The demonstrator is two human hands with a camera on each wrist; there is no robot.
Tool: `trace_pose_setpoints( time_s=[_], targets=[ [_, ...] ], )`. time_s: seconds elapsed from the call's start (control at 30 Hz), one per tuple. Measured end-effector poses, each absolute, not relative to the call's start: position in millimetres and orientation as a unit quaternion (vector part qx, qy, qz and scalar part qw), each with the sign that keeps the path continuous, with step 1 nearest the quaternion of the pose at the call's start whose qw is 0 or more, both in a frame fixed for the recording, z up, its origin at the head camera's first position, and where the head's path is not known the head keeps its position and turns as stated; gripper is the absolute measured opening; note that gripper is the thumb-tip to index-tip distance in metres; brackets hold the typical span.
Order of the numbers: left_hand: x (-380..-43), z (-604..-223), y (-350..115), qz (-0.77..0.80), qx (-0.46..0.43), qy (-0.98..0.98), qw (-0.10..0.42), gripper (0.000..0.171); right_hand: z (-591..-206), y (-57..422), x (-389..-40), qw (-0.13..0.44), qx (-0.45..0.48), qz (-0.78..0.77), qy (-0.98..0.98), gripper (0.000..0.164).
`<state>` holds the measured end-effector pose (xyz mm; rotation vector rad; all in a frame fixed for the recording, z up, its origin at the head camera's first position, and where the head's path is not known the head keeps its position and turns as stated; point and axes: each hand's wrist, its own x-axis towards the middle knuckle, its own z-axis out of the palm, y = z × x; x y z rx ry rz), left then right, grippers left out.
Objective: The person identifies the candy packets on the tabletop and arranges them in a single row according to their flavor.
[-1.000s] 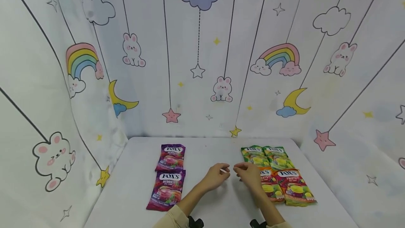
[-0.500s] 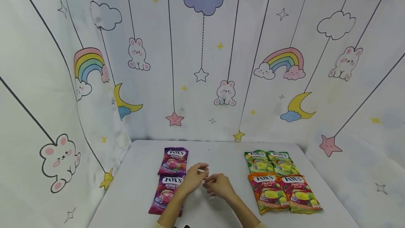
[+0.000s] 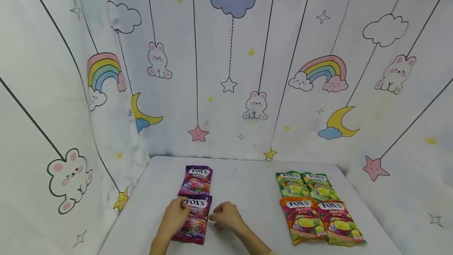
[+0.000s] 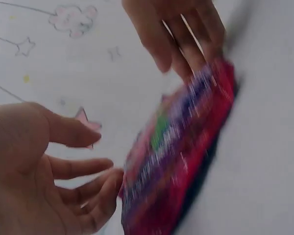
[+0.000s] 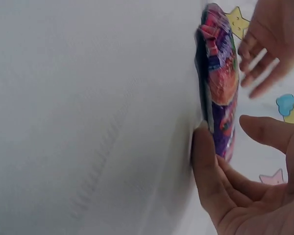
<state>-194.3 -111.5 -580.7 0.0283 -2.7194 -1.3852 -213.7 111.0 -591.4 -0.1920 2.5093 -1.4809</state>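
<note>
A purple candy bag (image 3: pixel 196 225) lies flat on the near left of the table, its printing partly hidden by my left hand (image 3: pixel 175 217). That hand is over the bag's left side, and in the left wrist view its fingertips (image 4: pixel 115 178) are at the bag's edge, thumb spread away. Just right of the same bag is my right hand (image 3: pixel 228 216). In the right wrist view its fingers (image 5: pixel 206 166) are low by the tabletop at the bag's edge, with the thumb apart from it. Neither hand grips the bag.
Behind the near bag lies another purple candy bag (image 3: pixel 196 182), their ends meeting. On the right are two green candy bags (image 3: pixel 293 186) at the back and two orange-red candy bags (image 3: pixel 304 223) in front. A printed cloth (image 3: pixel 226 137) surrounds the white table (image 3: pixel 255 192).
Both hands have moved left, from beside the right-hand bags across the table to the near purple bag. They have parted to either side of it. The head view has shifted slightly.
</note>
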Motion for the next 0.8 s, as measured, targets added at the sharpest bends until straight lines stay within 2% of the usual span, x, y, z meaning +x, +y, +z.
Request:
trace_pose_setpoints(
  time_s=[0.07,0.17,0.33,0.57,0.8],
  targets=[
    [-188.7,-585.6,-123.7,-0.406,0.04,-0.911,0.062,0.037,-592.7,106.5,-213.5,0.109,-0.063,-0.5,0.857,0.024],
    [-181.8,-593.6,-136.1,-0.367,0.068,-0.926,0.061,0.038,-594.1,101.1,-213.1,0.102,-0.057,-0.498,0.859,0.021],
    [-175.8,-604.9,-145.3,-0.378,0.079,-0.922,0.028,0.036,-598.0,90.8,-209.1,0.121,-0.047,-0.527,0.84,0.014],
    [-174.4,-609.0,-150.0,-0.418,0.07,-0.905,-0.022,0.025,-598.4,84.2,-204.3,0.125,-0.038,-0.556,0.821,0.013],
    [-177.8,-608.6,-151.3,-0.434,0.071,-0.897,-0.033,0.027,-600.2,86.2,-210.1,0.125,-0.022,-0.544,0.829,0.017]
  ],
)
